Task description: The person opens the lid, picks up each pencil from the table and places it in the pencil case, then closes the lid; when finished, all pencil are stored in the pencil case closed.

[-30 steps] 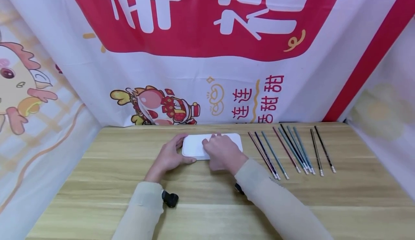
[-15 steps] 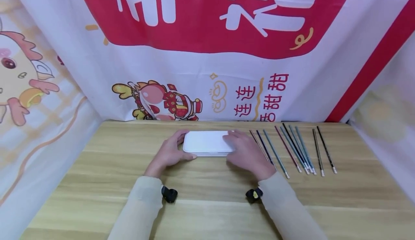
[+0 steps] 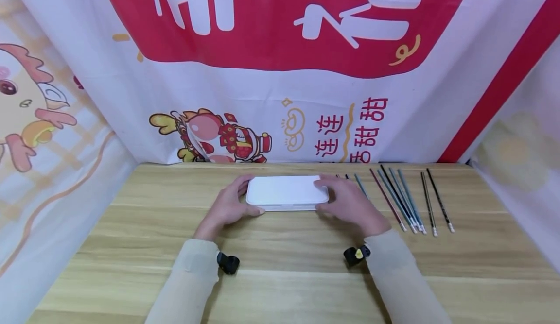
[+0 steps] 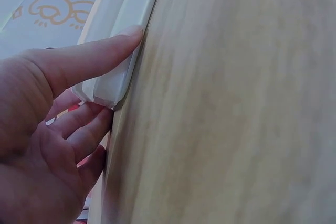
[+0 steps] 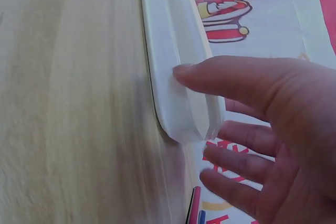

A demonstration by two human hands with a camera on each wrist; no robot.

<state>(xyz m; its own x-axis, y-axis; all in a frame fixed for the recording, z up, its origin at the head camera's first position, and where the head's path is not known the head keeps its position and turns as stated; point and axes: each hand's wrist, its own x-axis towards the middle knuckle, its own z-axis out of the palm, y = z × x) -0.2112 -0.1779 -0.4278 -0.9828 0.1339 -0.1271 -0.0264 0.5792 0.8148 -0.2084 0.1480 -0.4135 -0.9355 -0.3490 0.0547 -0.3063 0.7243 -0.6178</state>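
Observation:
A white rectangular pencil case [image 3: 286, 191] lies on the wooden table with its lid down. My left hand [image 3: 228, 206] holds its left end, thumb along the front side and the other fingers around the far side. The left wrist view shows that thumb pressed against the front wall of the case [image 4: 113, 80]. At the opposite end, my right hand [image 3: 350, 203] spans the case between thumb and fingers. Seen from the right wrist, the thumb touches the front wall of the case [image 5: 165, 51], while the other fingers reach past its end.
Several pencils [image 3: 400, 200] with white eraser ends lie loosely side by side to the right of the case, some partly hidden by my right hand. Behind the table [image 3: 280, 285] hangs a printed white and red cloth [image 3: 271, 91].
My right hand has moved from on top of the lid rightwards to the case's right end, now covering some pencils. My left hand has stayed at the left end.

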